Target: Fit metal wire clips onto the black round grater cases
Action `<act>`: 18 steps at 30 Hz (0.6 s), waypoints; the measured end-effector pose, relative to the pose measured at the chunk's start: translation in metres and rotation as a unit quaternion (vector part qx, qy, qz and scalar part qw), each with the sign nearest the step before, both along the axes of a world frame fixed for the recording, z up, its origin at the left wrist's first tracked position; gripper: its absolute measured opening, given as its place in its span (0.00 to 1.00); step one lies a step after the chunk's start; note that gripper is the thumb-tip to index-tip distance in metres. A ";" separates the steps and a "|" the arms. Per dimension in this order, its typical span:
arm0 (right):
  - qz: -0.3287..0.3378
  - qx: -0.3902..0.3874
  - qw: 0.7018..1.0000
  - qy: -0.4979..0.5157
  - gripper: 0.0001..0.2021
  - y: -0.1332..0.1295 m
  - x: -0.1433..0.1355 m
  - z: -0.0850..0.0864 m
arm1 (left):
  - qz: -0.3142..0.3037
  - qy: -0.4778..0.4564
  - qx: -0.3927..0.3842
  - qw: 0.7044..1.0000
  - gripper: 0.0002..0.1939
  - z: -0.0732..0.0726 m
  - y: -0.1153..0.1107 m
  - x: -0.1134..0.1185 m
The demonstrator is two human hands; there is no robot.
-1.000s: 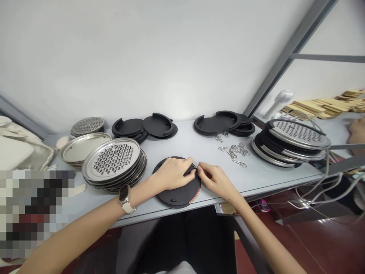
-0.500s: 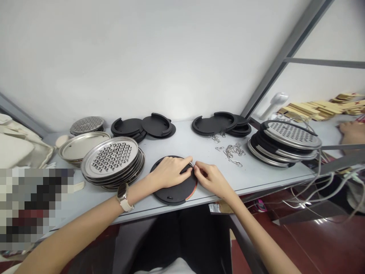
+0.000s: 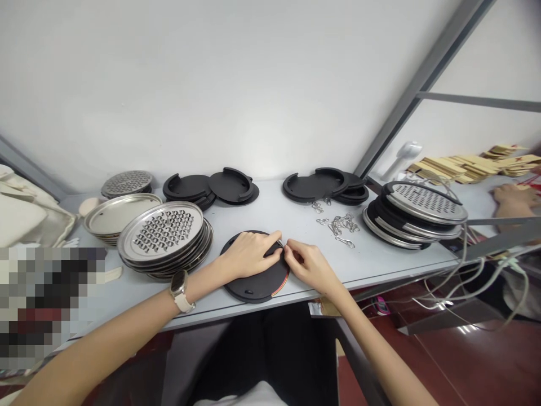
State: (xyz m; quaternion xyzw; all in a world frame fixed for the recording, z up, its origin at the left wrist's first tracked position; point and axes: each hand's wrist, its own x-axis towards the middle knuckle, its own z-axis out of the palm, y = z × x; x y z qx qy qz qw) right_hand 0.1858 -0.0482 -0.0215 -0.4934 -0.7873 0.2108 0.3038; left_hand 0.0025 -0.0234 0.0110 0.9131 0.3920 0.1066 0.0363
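Note:
A round black plastic base (image 3: 257, 285) with a red and yellow stripe along its rim lies near the table's front edge. My left hand (image 3: 249, 254) presses on top and steadies it, its thumb and forefinger close to the right rim. Between the fingertips of both hands shows a small metal wire clip (image 3: 280, 243) at the edge of the base. My right hand (image 3: 308, 264) pinches at this clip; its fingertips partly hide it. A heap of similar wire clips (image 3: 343, 224) lies to the right behind my right hand.
Stacked metal grater discs (image 3: 167, 231) and a plain metal disc (image 3: 122, 215) stand on the left. Black bases (image 3: 232, 186) and more black bases (image 3: 315, 185) lie along the wall. Assembled graters (image 3: 426, 203) are piled right. Beyond the frame post, another person's hand (image 3: 515, 197) is near wooden pieces (image 3: 460, 168).
The view has shifted slightly. My right fingertips have drawn a little apart from the left ones, and more of the metal clip shows. The base stays in place.

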 end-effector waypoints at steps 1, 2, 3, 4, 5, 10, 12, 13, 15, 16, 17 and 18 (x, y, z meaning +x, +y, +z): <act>-0.001 0.002 1.000 -0.003 0.14 0.000 0.000 0.000 | -0.001 0.001 0.002 1.000 0.10 0.000 0.000 0.000; -0.001 0.004 1.000 -0.007 0.14 0.000 0.000 -0.001 | -0.003 0.003 0.003 1.000 0.10 0.000 0.000 0.000; -0.002 0.005 1.000 -0.010 0.14 0.000 0.000 -0.001 | -0.003 0.004 0.005 1.000 0.10 0.000 0.000 -0.001; -0.002 0.006 1.000 -0.013 0.14 0.000 0.000 -0.001 | -0.003 0.006 0.006 1.000 0.10 0.000 0.000 -0.001; -0.002 0.007 1.000 -0.015 0.14 0.000 0.000 -0.001 | -0.003 0.007 0.007 1.000 0.10 0.000 0.000 -0.001; -0.004 0.012 1.000 -0.024 0.14 0.000 0.000 -0.001 | -0.003 0.013 0.018 1.000 0.10 -0.001 0.000 -0.001; -0.005 0.016 1.000 -0.023 0.14 -0.001 0.000 -0.001 | -0.004 0.013 0.025 1.000 0.10 -0.001 0.001 -0.001; -0.005 0.018 1.000 -0.023 0.14 -0.001 0.000 -0.001 | -0.006 0.013 0.027 1.000 0.10 -0.002 0.001 -0.001; -0.004 0.021 0.999 -0.024 0.13 -0.001 0.000 -0.002 | -0.009 0.011 0.030 0.999 0.10 -0.003 0.001 -0.001; -0.004 0.021 0.999 -0.025 0.13 -0.001 0.000 -0.002 | -0.010 0.010 0.031 0.999 0.10 -0.003 0.002 -0.002; -0.004 0.021 0.999 -0.025 0.13 -0.001 0.000 -0.002 | -0.012 0.008 0.032 0.999 0.10 -0.003 0.002 -0.002; -0.004 0.019 0.999 -0.026 0.13 -0.001 -0.001 -0.003 | -0.012 0.007 0.034 0.999 0.10 -0.004 0.002 -0.002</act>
